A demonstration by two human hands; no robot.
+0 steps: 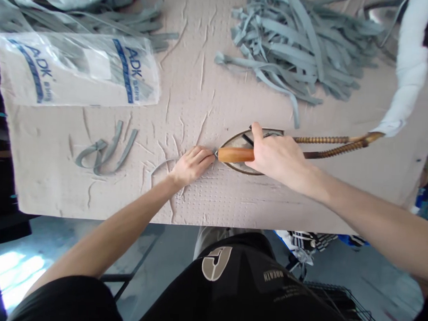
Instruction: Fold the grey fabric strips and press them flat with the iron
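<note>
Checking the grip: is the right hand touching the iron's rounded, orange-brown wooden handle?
Touching: the head view shows the right hand wrapped over the rear part of the handle.

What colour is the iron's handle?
The handle is orange-brown, showing best in the head view.

Hands: 2, left (194, 165) and right (280, 156). Clothes iron (234, 142): 1, with 1 wooden handle (235, 155). Coil-wound hoses (321, 139) behind it: 2, feeding 1 white-wrapped hose (413, 65). Table (233, 204): 1. Big strip heaps: 2, right-hand heap (293, 45) and left-hand heap (145, 22); too tangled to count strips. Small loose strip cluster (110, 151): 1, exact strip count unclear. Single strip (160, 165) at left hand: 1. ADK-printed clear bag (96, 96): 1, showing 2 ADK logos (133, 64).
</note>
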